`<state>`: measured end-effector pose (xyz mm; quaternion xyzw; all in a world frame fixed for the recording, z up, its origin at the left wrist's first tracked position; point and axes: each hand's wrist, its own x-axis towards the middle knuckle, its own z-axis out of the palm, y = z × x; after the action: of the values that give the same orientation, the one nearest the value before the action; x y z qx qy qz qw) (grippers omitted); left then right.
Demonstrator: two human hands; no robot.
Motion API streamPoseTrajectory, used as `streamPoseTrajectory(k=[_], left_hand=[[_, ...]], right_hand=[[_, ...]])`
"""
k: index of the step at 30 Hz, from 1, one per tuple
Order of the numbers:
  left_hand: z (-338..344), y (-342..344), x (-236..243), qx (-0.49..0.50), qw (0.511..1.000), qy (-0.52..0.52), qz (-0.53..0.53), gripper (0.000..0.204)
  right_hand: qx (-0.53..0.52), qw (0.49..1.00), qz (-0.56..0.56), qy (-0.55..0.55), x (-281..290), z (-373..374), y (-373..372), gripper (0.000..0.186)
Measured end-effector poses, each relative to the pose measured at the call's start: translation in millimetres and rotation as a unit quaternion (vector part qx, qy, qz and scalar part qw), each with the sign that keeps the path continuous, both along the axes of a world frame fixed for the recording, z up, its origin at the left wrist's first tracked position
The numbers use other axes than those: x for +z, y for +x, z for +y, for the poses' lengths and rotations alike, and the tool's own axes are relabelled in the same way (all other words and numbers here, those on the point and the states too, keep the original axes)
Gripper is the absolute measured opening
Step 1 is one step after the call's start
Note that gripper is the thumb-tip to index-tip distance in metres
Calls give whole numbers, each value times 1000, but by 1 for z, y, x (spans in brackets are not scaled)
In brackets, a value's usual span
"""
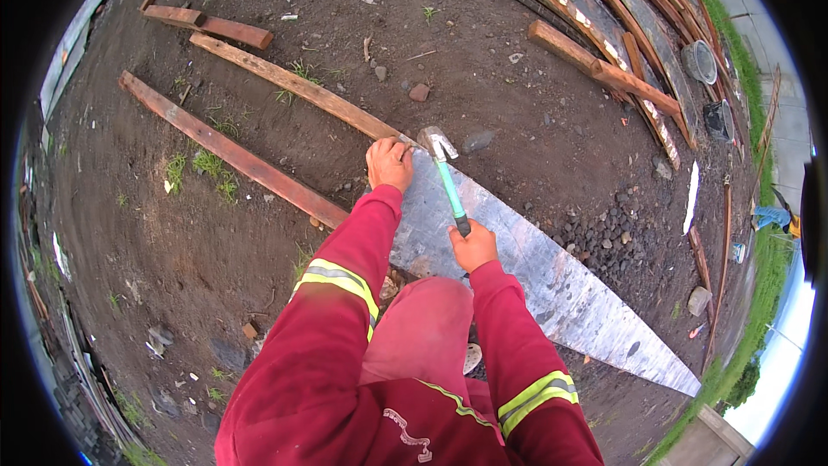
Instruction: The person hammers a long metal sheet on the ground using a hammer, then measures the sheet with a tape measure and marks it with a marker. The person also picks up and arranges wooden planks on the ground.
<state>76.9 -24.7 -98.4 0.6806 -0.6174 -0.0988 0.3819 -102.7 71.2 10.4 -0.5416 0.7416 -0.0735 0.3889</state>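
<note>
My right hand (474, 247) is closed around the dark grip of a claw hammer (452, 188) with a green handle. The hammer's metal head rests close to my left hand (391, 165), over the near corner of a long grey sheet (535, 269). That left hand is closed, fingertips pressed together, where the sheet's end overlaps a wooden beam (297, 85). What its fingers pinch, if anything, is too small to make out. A second, redder beam (233, 155) lies roughly parallel on the soil, its near end beside my left sleeve.
Stacked boards and sheets (595, 0) lie at the far right, with buckets (699, 62) beside them. Thick timber pieces (604, 72) lie before the stack. Gravel (608, 237) is heaped right of the sheet. Another person (774, 217) is at the right edge. Short beams (207, 26) lie far left.
</note>
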Motion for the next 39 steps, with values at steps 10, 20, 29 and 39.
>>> streamPoseTrajectory(k=[10,20,29,39], left_hand=[[-25,26,0,-70,962,161,-211,34],[-34,25,-4,-58,970,104,-210,23],[-33,28,-6,-64,974,98,-196,22],[-31,31,-5,-60,979,95,-169,25]], right_hand=[[-247,932,-246,103,51,47,-69,24],[-237,842,-318,366,21,-39,-56,31],[-348,819,-413,192,6,-47,-52,40],[-39,965,-229,-119,42,0,-21,18]])
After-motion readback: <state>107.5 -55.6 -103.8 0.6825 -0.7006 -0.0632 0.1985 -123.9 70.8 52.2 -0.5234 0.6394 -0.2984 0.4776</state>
